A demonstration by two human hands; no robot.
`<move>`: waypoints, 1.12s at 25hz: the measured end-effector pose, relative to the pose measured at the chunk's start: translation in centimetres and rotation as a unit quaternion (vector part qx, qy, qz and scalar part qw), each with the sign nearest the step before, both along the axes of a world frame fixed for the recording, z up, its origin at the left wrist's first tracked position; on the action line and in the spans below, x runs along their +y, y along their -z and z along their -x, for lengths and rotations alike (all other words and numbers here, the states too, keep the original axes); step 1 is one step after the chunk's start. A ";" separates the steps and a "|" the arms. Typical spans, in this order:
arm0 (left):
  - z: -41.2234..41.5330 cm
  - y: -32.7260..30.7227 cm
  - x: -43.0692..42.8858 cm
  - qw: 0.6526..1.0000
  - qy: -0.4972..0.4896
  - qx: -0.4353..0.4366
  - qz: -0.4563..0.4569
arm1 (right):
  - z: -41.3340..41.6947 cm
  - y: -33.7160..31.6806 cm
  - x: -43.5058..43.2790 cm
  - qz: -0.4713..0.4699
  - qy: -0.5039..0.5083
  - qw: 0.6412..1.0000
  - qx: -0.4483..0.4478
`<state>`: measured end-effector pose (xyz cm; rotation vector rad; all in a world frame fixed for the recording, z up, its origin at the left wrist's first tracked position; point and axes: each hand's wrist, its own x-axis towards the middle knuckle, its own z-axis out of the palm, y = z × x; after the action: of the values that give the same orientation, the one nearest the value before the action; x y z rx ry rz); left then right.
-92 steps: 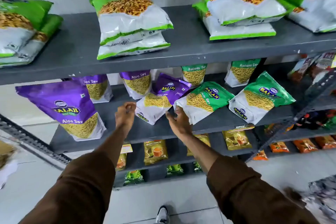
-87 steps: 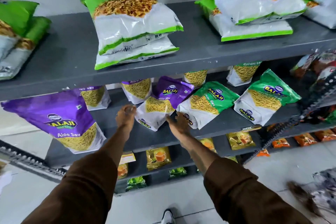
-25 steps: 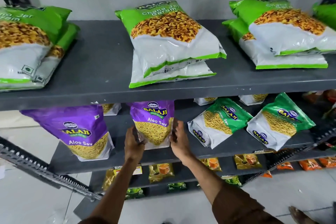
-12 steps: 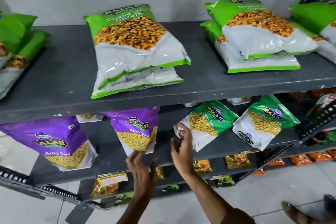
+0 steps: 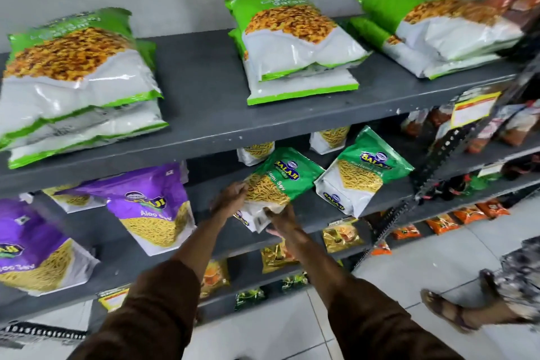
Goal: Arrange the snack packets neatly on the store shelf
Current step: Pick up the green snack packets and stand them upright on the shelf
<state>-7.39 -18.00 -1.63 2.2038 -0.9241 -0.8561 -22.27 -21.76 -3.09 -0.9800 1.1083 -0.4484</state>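
A green Ratlami Sev packet (image 5: 277,181) leans tilted on the middle grey shelf (image 5: 315,207). My left hand (image 5: 230,194) pinches its left edge, and my right hand (image 5: 282,218) grips its white bottom corner. A second green packet (image 5: 362,175) lies tilted just to its right. Left of my hands a purple Aloo Sev packet (image 5: 155,207) stands upright, with another purple packet (image 5: 32,248) at the far left. More packets stand behind, partly hidden under the upper shelf.
The upper shelf (image 5: 204,114) holds three stacks of large green-and-white packets (image 5: 295,47). Small yellow and orange packets (image 5: 342,238) fill lower shelves. A slotted metal upright (image 5: 438,155) divides off a neighbouring rack at the right. Another person's sandalled foot (image 5: 447,311) stands on the tiled floor.
Both hands left the purple Aloo Sev packet, which now stands upright, and moved right to take hold of the green packet. The view has shifted right.
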 end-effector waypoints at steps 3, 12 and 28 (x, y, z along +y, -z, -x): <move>1.2 1.0 1.8 0.989 -0.094 0.087 0.071 | 1.8 0.6 0.7 0.036 -0.023 0.999 0.000; 12.2 0.9 13.0 0.952 -0.195 0.118 0.204 | 12.1 0.5 6.2 0.093 -0.127 0.987 -0.029; 25.3 -7.5 20.0 0.924 -0.180 0.010 0.337 | 24.5 -6.9 8.6 0.161 -0.186 0.950 -0.191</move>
<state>-32.67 2.02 5.89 1.6711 -0.6400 -0.3118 -46.75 -13.14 3.80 -1.2933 0.4909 -0.4921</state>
